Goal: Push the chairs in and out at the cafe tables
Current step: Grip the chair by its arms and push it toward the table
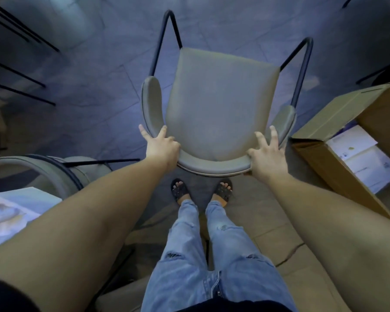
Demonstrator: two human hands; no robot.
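- Chair (218, 109): grey padded seat, curved backrest, black metal tube legs; stands on the floor directly ahead of the person, backrest nearest them, seat facing away. No table edge shows in front of it.
- Floor (99, 86): dark tiles under the chair, paler tiles near the feet.
- Cardboard box (338, 122): open, on the floor just right of the chair, close to its right armrest; white packages (360, 161) lie inside.
- Second chair (43, 170): grey, rounded back, black frame, at lower left, near the left forearm and apart from the main chair.
- Black furniture legs (20, 64): several thin rods at upper left, well apart from the chair; what they carry is cut off.
- White object (14, 210): at the left edge below the second chair; kind unclear.
- Left hand (161, 145): on the backrest's left curve, thumb spread wide, fingers over the top edge.
- Right hand (266, 154): on the backrest's right curve, fingers spread, resting over the rim.
- Feet in dark sandals (179, 191): just behind the backrest.
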